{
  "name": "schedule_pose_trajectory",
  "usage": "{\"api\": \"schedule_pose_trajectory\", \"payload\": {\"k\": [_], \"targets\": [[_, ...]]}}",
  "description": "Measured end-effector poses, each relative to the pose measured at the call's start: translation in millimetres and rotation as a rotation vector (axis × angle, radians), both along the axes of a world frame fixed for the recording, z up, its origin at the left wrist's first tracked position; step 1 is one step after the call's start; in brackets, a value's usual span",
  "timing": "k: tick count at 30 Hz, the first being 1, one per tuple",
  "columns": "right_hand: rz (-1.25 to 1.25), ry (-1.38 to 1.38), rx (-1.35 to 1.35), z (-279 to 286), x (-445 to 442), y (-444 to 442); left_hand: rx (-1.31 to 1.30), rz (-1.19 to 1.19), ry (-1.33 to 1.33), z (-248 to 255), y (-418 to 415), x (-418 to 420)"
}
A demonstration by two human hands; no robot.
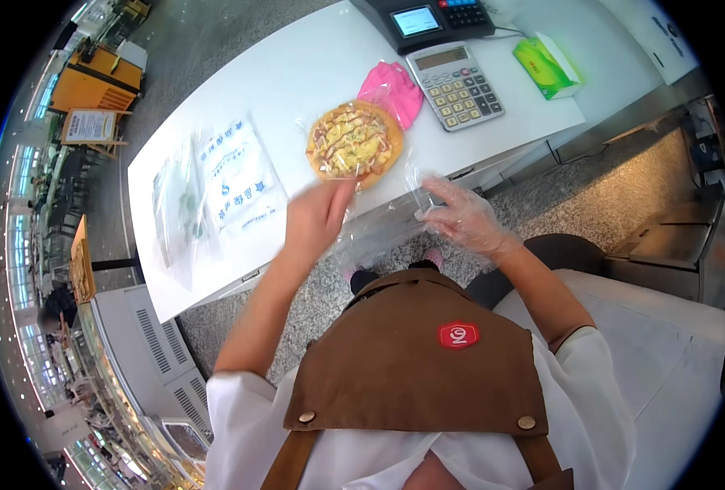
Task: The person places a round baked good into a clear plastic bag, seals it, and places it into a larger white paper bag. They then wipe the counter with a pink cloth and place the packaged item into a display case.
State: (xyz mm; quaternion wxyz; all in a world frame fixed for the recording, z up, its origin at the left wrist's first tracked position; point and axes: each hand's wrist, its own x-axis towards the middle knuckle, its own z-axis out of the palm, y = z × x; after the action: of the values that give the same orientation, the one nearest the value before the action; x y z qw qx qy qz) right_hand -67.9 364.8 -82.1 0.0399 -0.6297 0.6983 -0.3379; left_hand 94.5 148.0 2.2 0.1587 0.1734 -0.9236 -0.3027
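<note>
A small round pizza (353, 141) with drizzled toppings lies near the table's front edge, with clear plastic film around it. My bare left hand (316, 214) is at the pizza's near side, thumb and fingers together on the clear plastic bag (377, 236), whose loose end hangs past the edge. A transparent disposable glove covers my right hand (463, 214), right of the bag. Its thumb and forefinger are apart, with film at the fingertips; whether they grip it is unclear. A bright pink cloth-like item (394, 92) touches the pizza's far right side.
On the white table (276, 79), printed plastic food bags (237, 174) lie at the left. A calculator (457, 86), a keypad terminal (423, 23) and a green tissue pack (546, 66) stand at the back right. A white padded seat (644, 331) is at the right.
</note>
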Motion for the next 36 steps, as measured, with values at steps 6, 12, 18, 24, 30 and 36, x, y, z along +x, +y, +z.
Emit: {"api": "schedule_pose_trajectory", "payload": {"k": [6, 12, 18, 24, 30, 36], "targets": [[0.037, -0.092, 0.068, 9.0, 4.0, -2.6, -0.462, -0.128, -0.138, -27.0, -55.0, -190.3], [0.027, -0.092, 0.14, -1.0, 3.7, -2.1, -0.557, -0.005, -0.521, -65.4, -49.2, -242.1], [-0.009, -0.253, 0.011, -19.0, -4.4, 1.8, -0.535, 0.054, -0.357, -63.4, -38.3, -214.1], [-0.017, -0.572, 0.138, 2.8, -9.6, -3.1, -0.721, -0.161, -0.075, -82.5, -65.7, -216.5], [0.011, -0.6, 0.099, -3.8, -11.5, -8.7, -0.46, -0.131, 0.018, -34.8, -38.5, -178.8], [-0.043, -0.647, 0.058, -3.6, -7.8, -7.3, 0.0, -0.19, -0.077, -8.3, 54.9, -44.5]]}}
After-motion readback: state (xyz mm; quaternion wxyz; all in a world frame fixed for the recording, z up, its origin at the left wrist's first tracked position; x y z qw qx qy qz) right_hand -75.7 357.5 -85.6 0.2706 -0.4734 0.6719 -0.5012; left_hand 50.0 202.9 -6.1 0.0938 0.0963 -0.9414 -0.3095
